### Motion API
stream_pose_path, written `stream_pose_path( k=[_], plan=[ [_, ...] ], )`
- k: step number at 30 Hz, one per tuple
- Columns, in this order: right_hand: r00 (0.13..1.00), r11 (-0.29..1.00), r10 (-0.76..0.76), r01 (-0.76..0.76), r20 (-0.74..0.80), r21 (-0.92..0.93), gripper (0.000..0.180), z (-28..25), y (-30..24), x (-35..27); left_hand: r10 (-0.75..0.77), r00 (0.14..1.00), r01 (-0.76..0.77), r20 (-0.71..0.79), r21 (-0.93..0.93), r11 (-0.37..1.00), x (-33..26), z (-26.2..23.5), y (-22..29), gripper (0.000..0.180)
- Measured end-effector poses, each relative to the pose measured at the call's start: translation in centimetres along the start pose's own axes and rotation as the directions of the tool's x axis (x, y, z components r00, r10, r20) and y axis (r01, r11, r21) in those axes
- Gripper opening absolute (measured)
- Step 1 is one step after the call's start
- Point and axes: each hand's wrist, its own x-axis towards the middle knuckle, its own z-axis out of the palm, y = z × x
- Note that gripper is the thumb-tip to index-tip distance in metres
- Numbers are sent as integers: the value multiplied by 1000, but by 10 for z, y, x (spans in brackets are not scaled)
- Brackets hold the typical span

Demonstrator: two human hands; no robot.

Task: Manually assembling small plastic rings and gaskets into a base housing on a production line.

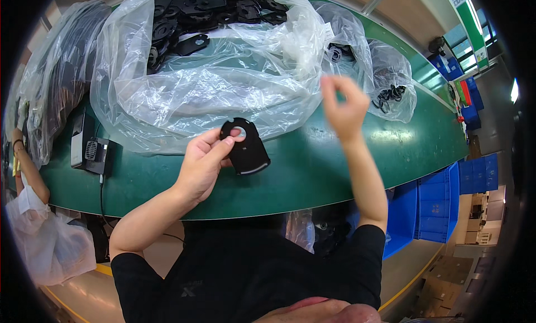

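At 2 o'clock from my left hand (200,165), I'm remotely pinching a seemingly light, stiff black plate (249,155) by its holed end, likely the surest grip, my right hand (347,108) curled, contents unclear.

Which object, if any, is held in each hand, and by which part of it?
The left hand holds a flat black part by its left edge, beside its round hole. The right hand is blurred; I cannot tell.

Head-worn fisheye, looking down from close above the near edge of the bench (318,178); it faces the far edge.
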Motion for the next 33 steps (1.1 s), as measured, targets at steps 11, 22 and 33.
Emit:
stream_pose_path(
  k=[11,22,33],
  plan=[
    [912,771,394,-258,118,-582,32,30,215,34,-152,985,150,82,29,988,4,6,-12,30],
    [853,733,466,-222,237,-644,26,21,222,43,-160,984,154,77,71,985,7,4,-13,34],
    [972,863,220,-234,-85,-448,16,-13,147,19,-178,978,174,104,48,984,4,1,-15,35]
  ],
)
